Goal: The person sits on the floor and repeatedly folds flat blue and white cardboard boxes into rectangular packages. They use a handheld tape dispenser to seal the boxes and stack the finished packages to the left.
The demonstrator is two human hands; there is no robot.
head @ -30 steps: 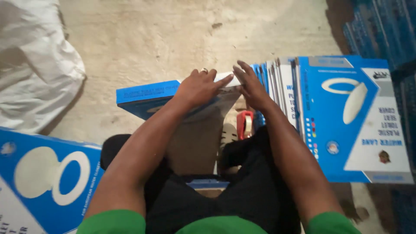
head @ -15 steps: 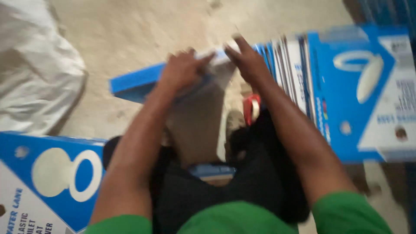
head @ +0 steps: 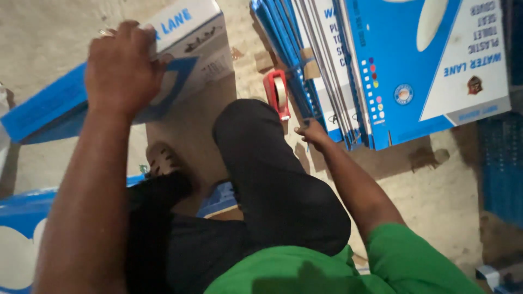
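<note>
The left hand (head: 121, 68) grips a blue-and-white box (head: 163, 49) lying on the floor up-left, while the right hand (head: 311, 133), loosely curled and empty, sits just below the red tape dispenser (head: 277, 93), nearer it.

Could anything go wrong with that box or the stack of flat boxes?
The left hand grips the blue and white box at one spot only, so it might tip or slip. The right hand is down beside the leaning stack of flat boxes; they could slide onto it. The red tape dispenser lies close to the knee and could get knocked.
</note>
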